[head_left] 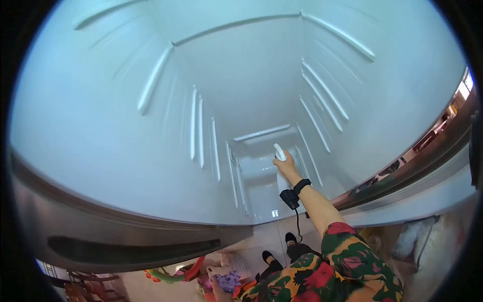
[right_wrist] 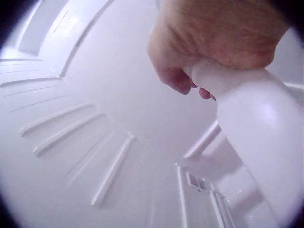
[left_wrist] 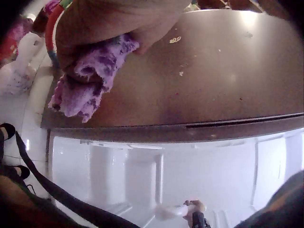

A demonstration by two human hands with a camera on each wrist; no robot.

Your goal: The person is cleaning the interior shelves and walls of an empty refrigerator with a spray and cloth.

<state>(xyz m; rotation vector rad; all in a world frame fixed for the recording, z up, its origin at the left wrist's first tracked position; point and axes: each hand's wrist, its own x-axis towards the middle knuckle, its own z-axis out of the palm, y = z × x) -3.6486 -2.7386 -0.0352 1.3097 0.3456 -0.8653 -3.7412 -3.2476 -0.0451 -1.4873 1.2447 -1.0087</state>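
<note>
Inside a bare white refrigerator compartment (head_left: 236, 75), my right hand (head_left: 287, 167) grips a white spray bottle (head_left: 279, 152) by its neck. In the right wrist view the smooth body of the bottle (right_wrist: 266, 118) hangs below the curled fingers, and its top is hidden behind the hand. My left hand (left_wrist: 118, 21) holds a crumpled purple cloth (left_wrist: 95, 83) beside a brown metallic panel (left_wrist: 190, 71). Low in the head view, the same cloth (head_left: 229, 281) bunches out of the left hand (head_left: 220, 293).
Raised shelf ribs (head_left: 156, 80) line both inner walls. A red and green ring (head_left: 188, 274) lies low on the left, by the tiled floor (head_left: 269, 234). On the right, an open door edge (head_left: 402, 201) stands near the arm. Clear plastic bags (head_left: 443, 246) sit below it.
</note>
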